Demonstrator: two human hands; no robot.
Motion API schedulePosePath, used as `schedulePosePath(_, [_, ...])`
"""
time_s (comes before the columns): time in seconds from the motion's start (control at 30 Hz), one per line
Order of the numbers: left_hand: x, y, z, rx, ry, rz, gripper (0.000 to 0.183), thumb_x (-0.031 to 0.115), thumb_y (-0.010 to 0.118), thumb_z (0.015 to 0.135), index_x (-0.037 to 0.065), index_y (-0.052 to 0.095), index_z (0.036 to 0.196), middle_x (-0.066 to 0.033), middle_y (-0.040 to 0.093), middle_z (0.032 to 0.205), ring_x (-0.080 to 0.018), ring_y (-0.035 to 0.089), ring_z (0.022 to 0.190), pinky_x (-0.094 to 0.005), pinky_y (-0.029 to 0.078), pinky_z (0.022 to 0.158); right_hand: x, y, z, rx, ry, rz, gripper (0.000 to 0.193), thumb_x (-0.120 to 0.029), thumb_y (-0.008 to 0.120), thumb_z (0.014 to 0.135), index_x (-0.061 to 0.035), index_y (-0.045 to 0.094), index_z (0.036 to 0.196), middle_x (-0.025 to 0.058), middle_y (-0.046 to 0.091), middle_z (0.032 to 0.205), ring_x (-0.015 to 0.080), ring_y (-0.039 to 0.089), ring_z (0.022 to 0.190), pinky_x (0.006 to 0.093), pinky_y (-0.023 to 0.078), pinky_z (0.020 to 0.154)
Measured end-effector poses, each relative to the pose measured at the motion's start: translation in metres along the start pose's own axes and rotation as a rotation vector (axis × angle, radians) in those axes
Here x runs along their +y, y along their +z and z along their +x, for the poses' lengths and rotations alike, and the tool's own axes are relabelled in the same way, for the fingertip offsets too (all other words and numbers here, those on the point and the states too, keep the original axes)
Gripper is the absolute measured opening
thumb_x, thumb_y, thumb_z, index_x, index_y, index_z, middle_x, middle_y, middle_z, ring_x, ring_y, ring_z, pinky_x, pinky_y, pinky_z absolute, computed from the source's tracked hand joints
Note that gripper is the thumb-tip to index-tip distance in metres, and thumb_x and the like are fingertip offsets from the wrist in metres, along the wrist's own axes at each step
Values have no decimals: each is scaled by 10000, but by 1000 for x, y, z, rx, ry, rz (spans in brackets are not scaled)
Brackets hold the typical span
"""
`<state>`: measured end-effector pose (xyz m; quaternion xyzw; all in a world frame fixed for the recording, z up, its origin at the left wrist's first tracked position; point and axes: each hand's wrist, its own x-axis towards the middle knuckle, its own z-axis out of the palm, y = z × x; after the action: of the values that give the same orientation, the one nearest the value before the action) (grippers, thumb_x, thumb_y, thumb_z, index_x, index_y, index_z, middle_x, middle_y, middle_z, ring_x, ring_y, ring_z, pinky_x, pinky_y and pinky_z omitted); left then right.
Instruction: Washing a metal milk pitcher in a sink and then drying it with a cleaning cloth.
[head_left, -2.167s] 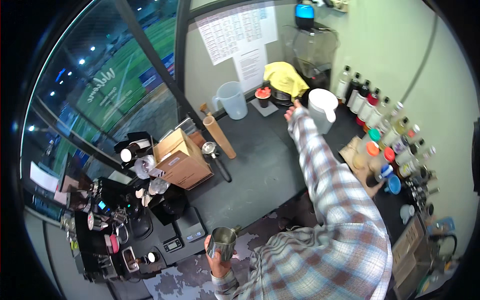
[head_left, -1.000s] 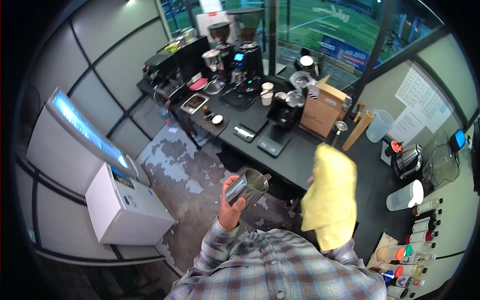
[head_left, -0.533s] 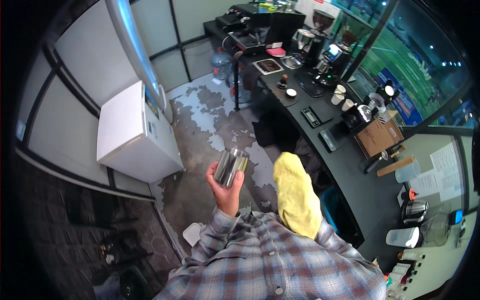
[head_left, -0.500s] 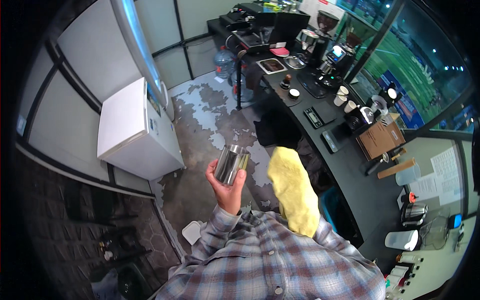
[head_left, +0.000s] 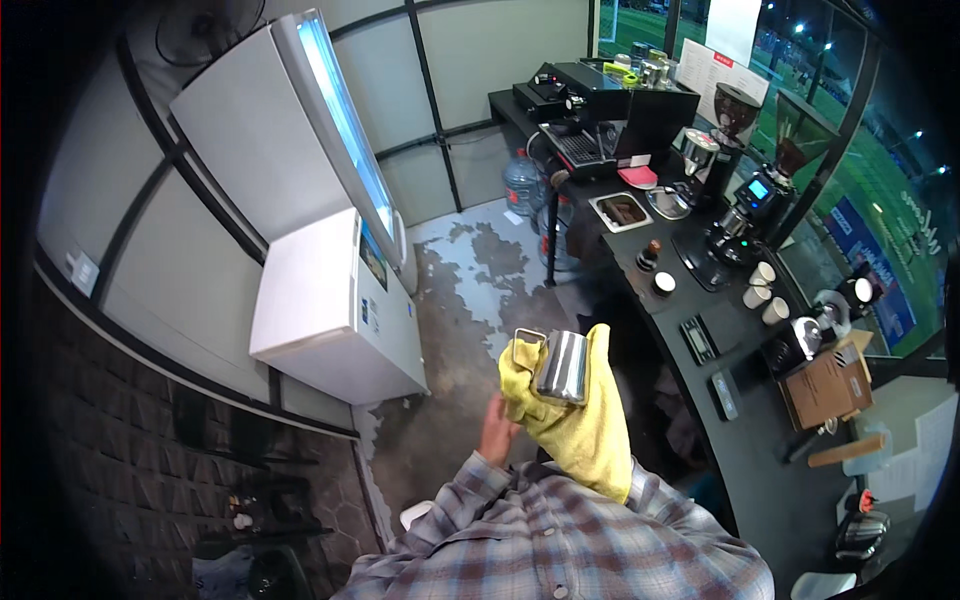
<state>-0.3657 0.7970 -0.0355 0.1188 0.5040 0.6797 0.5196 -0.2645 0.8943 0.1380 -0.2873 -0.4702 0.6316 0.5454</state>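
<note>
A shiny steel milk pitcher [head_left: 563, 367] is held in front of my chest, tilted slightly, its loop handle [head_left: 528, 335] on the left. A yellow cloth [head_left: 585, 440] wraps around its lower part and both sides. My right hand lies wholly under this cloth and clasps the pitcher through it; its fingers do not show. My left hand [head_left: 497, 430] is at the cloth's lower left, below the handle. It grips the bunched cloth there, with its fingertips hidden behind the folds.
On my right runs a black counter [head_left: 735, 440] with two scales, paper cups [head_left: 762, 285], coffee grinders [head_left: 745, 225] and a cardboard box [head_left: 828, 385]. To the left stand a white chest freezer [head_left: 310, 290] and a tall fridge [head_left: 270, 140]. Large water bottles [head_left: 522, 183] sit on the worn floor.
The pitcher has moved right from my bare left hand into the yellow cloth, and its handle now shows. The cloth is bunched around it. My view has shifted, showing more of the fridge.
</note>
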Motion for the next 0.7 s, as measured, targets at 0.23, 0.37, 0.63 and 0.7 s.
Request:
schedulePosePath(0.23, [45, 40, 103, -357, 223, -49, 655, 106, 689, 852, 21, 387, 1428, -137, 460, 1420, -256, 454, 1306, -364, 350, 1093, 26, -1, 113, -93, 37, 144, 241, -139, 615, 920, -78, 547, 1143, 36, 599, 1015, 164, 606, 868, 309, 506, 757])
schedulePosePath(0.37, [114, 70, 121, 35, 936, 773, 672, 85, 646, 881, -14, 309, 1455, -155, 441, 1436, -248, 435, 1324, -366, 346, 1094, 50, 18, 159, -155, 163, 167, 259, -140, 618, 918, -79, 542, 1158, 35, 598, 1030, 166, 606, 875, 308, 505, 762])
schedulePosePath(0.63, [176, 29, 213, 312, 780, 426, 693, 312, 537, 994, -16, 202, 1504, -175, 422, 1450, -251, 471, 1284, -354, 389, 1063, 133, 123, 218, -390, 376, 218, 296, -140, 623, 913, -81, 531, 1188, 33, 596, 1061, 170, 606, 890, 306, 504, 771])
schedulePosePath(0.7, [217, 56, 212, 429, 726, 633, 616, 210, 444, 1029, 10, 140, 1526, -189, 471, 1418, -221, 526, 1228, -326, 425, 1022, 277, 56, 226, -694, 701, 554, 519, -219, 475, 1026, -117, 277, 1495, 57, 408, 1432, 196, 465, 1248, 331, 436, 1019])
